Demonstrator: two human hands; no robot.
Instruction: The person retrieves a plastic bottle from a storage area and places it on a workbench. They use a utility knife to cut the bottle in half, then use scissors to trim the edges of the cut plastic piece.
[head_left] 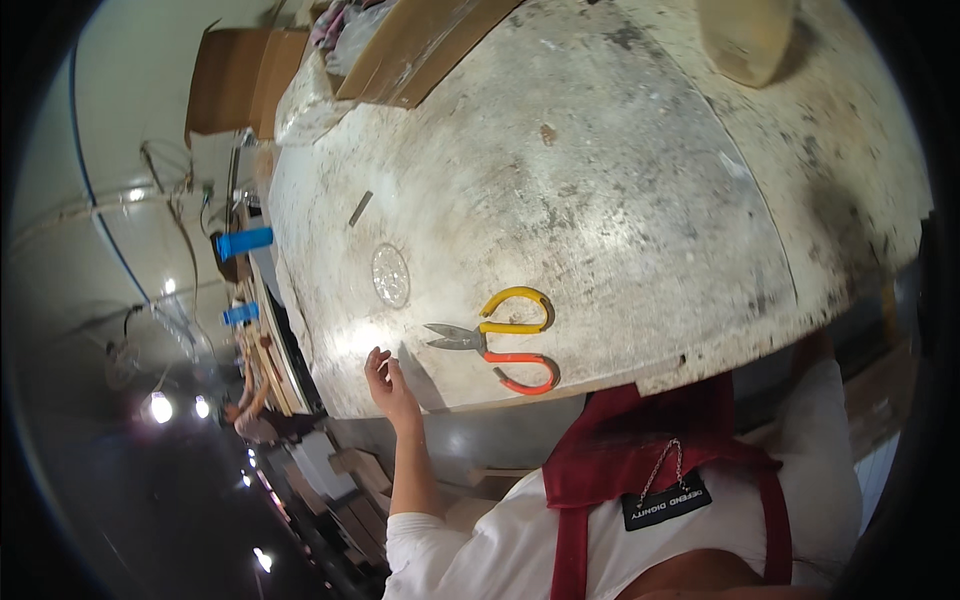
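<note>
My left hand (391, 385) is over the near left edge of the worn, pale table (620, 220). Its fingers are loosely bent and apart, with nothing seen in them. Just right of it lies a pair of hand shears (484, 334), blades pointing left and slightly apart, with one yellow handle and one orange handle. Beyond the hand rests a clear, round or oval flat piece (391, 276). A short dark strip (361, 208) sits farther back. Part of my right forearm (812, 352) shows by the table's right front edge, but the right hand itself is hidden.
At the back left are an open cardboard box (430, 50) and a clear plastic-wrapped bundle (305, 105). A cloudy yellowish container (745, 40) stands at the far right. Blue objects (243, 242) show past the left edge, with another person (257, 420) in the distance.
</note>
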